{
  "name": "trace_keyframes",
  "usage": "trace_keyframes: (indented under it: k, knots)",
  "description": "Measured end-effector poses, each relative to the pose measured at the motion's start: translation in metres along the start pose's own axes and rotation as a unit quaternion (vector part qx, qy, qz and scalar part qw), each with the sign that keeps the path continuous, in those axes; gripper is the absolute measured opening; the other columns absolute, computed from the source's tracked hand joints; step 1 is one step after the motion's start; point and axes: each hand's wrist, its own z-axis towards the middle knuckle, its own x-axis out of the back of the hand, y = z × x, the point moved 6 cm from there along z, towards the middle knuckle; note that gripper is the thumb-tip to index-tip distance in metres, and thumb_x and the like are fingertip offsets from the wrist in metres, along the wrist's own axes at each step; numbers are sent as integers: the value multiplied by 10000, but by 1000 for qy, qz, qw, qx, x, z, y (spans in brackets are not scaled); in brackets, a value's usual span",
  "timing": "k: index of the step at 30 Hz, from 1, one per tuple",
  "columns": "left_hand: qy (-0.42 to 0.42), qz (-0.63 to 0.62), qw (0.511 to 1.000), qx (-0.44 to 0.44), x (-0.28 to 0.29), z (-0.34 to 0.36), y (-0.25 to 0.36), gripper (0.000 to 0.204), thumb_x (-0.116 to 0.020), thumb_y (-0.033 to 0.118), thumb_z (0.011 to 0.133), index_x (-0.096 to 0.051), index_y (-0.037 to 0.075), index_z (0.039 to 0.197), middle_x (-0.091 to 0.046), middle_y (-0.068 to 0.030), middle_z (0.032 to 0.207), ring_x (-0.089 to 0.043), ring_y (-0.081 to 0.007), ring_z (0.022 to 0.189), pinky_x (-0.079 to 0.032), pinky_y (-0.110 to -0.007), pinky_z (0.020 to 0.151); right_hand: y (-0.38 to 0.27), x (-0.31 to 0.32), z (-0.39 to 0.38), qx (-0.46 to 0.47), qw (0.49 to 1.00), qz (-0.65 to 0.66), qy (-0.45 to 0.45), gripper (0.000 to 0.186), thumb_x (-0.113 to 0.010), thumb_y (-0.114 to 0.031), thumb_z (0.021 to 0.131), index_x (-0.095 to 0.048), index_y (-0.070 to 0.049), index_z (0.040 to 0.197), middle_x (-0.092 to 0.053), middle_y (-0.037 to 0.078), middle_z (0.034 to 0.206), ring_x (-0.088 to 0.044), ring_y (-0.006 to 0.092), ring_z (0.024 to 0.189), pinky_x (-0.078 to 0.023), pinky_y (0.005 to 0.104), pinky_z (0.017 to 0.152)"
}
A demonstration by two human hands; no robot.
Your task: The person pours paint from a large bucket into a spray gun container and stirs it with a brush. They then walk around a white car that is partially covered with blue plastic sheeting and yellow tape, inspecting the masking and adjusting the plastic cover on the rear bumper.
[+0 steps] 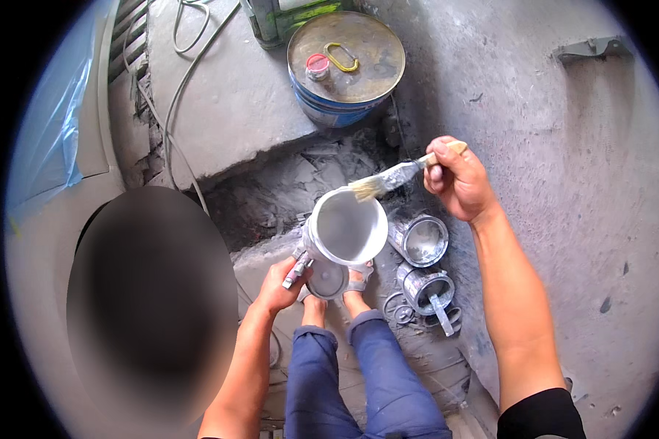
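Note:
My right hand [460, 178] is closed round the wooden handle of a paintbrush [399, 175]. The brush's pale bristles touch or hang just over the far rim of a white cup [381, 235]; I cannot tell which. Grey coats the inside of this cup, which tilts toward me. At its left side, my left hand [284, 284] grips a silvery metal part [297, 269] that seems joined to the cup; its full shape is hidden. Just below the cup shows a round grey lid-like disc [328, 281], partly covered.
Two paint-smeared cans [426, 241] stand right of my feet, the nearer with a flat stick [441, 316] in it. A blue drum [329, 113] stands on a concrete ledge ahead, near a grey hose [170, 124]. Blue plastic sheeting [55, 139] hangs left, above a blurred dark patch.

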Motion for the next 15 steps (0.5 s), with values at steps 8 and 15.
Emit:
trace_keyframes:
  k: [8, 15]
  knots:
    - [-76, -83, 988, 102, 4, -4, -13, 145, -638, 154, 814, -559, 35, 839, -537, 14, 711, -481, -86, 675, -418, -270, 623, 20, 11, -43, -17, 997, 64, 26, 127, -552, -188, 883, -520, -66, 866, -531, 24, 636, -481, 94, 523, -374, 230, 467]
    - [-111, -103, 980, 130, 8, -7, -21, 175, -631, 198, 836, -550, 43, 826, -524, 25, 716, -463, -71, 678, -401, -257, 618, 17, 25, -38, 35, 994, 86, 58, 124, -557, -195, 885, -535, -72, 892, -546, 18, 644, -498, 101, 523, -419, 248, 482]
